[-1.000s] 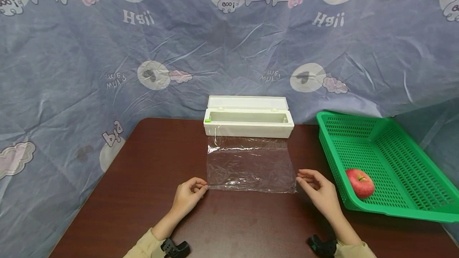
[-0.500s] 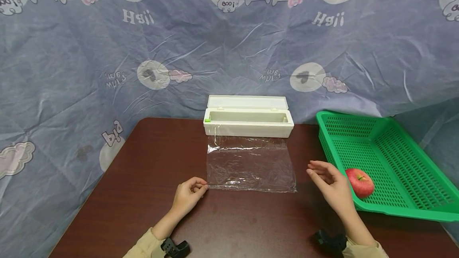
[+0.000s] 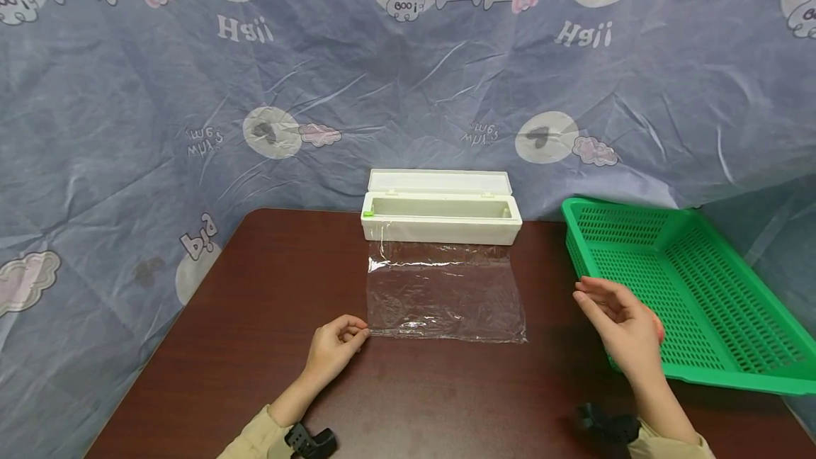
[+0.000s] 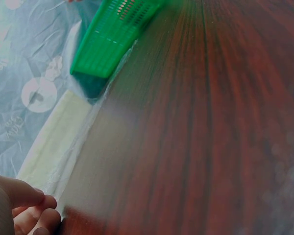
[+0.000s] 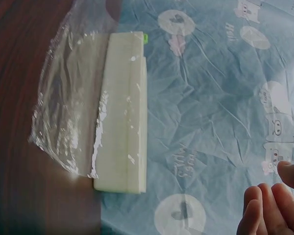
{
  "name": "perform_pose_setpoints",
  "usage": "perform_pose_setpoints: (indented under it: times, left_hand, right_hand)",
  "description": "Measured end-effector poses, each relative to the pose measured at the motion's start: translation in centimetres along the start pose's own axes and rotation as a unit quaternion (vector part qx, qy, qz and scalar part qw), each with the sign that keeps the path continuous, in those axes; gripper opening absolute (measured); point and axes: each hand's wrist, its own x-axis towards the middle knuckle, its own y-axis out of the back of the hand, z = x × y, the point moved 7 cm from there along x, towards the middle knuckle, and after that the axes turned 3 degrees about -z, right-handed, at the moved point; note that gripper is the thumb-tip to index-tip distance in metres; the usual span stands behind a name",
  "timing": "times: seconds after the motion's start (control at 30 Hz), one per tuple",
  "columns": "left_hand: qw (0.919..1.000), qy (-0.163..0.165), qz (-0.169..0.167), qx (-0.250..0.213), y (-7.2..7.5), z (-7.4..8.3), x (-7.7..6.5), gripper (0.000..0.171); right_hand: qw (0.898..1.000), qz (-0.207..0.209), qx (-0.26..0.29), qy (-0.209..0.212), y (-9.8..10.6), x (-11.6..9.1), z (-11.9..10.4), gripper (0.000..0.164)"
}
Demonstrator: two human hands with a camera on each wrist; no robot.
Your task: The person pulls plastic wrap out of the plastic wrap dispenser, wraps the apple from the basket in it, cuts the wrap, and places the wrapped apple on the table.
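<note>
A sheet of clear plastic wrap (image 3: 446,296) stretches over the table from the front of a white wrap dispenser box (image 3: 443,231), whose lid (image 3: 440,181) is raised. My left hand (image 3: 336,347) pinches the sheet's near left corner between thumb and fingers, also seen in the left wrist view. Raised beside the green basket's near left side, my right hand (image 3: 621,324) has loosely bent fingers and holds nothing. It partly covers a red apple (image 3: 659,330) in the basket. In the right wrist view the wrap (image 5: 71,103) hangs off the box, apart from the fingers.
The green plastic basket (image 3: 733,378) stands at the table's right side. A brown wooden table (image 3: 255,289) carries everything. Behind it hangs a blue-grey printed cloth (image 3: 395,98). A small green piece (image 3: 368,213) sits at the box's left end.
My right hand has let go of the wrap's near right corner and moved right and up to the basket, now partly hiding the apple. My left hand stays on its corner.
</note>
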Motion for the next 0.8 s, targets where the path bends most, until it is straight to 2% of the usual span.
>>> perform_pose_setpoints:
  times: [0.37,0.5,0.8]
  left_hand:
    - [0.9998,-0.017,0.003,0.004,0.0,0.4,0.0,0.005]
    - [0.9998,-0.019,0.003,0.005,0.0,0.5,0.0,0.005]
    - [0.9998,-0.018,0.004,0.012,0.0,0.3,0.0,0.006]
  right_hand:
    - [0.999,0.037,-0.023,-0.012,3.5,0.4,0.4,0.035]
    - [0.999,0.026,-0.034,-0.018,4.7,0.5,0.9,0.042]
    - [0.998,-0.015,-0.062,0.004,6.3,0.9,2.3,0.061]
